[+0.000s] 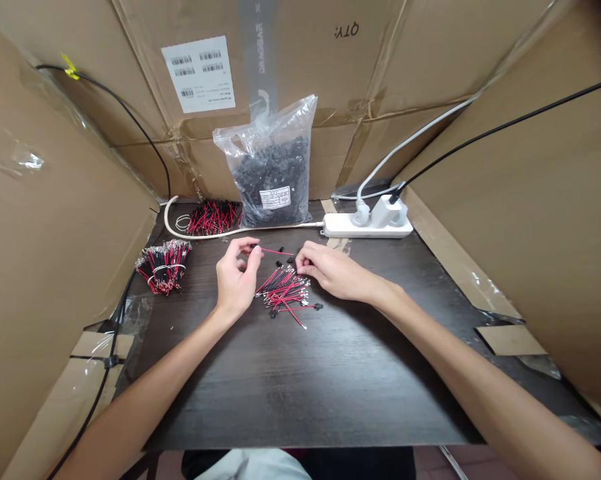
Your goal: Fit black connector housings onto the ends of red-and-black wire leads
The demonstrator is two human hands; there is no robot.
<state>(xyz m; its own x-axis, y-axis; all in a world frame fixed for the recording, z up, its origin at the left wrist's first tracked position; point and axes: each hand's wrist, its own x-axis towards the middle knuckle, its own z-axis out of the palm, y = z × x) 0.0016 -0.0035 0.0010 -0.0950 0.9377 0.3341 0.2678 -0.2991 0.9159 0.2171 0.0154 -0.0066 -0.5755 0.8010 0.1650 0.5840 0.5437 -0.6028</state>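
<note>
Now, from where I stand, the person's left hand (236, 275) pinches a slim red-insulated wire (275, 251) between thumb and forefinger, and the wire points to about three o'clock, its free end beside the right hand (330, 268). That right hand has its fingertips drawn together, though I can't tell whether they grip anything. Just below and between the two lies a loose heap of short red and black plastic-coated wires (286, 288) on the dark wood-grain table (320, 380). From the heap, a bundle of red and black wires tied with a white band (165, 268) sits towards nine o'clock, and a clear plastic bag filled with small black pieces (275, 177) stands at twelve. If the left pinch slackens, I'd expect the held wire to drop among its lookalikes. The heap's strands cross one another, so tugging one could drag others along. A careless right knuckle might also scatter the small black plastic connectors (289, 260) lying near its fingertips.
</note>
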